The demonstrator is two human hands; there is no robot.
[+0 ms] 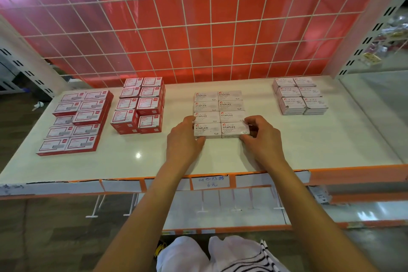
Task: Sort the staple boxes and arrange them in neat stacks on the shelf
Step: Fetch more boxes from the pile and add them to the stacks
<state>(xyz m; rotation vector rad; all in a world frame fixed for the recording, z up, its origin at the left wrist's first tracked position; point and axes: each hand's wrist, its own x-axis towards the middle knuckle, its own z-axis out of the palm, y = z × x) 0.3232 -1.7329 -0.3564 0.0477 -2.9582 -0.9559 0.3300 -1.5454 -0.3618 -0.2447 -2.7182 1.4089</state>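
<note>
Knees: they are showing in white cloth at the bottom, under my arms.
Label: it is sticking on the orange front edge of the shelf, with handwriting on it.
Left hand: I am grasping the left end of the front pair, thumb on the near side, fingers curling over the top.
Right hand: I am grasping the right end of the same pair in the same way.
Front pair: two white staple boxes are lying side by side in the middle of the shelf, touching the row behind.
White block: three more rows of two are lying behind, close together.
Red boxes: they are standing to the left in two groups.
Clip boxes: they are standing at the back right, well apart.
Grid: white wire is standing behind the shelf, before a red panel.
</note>
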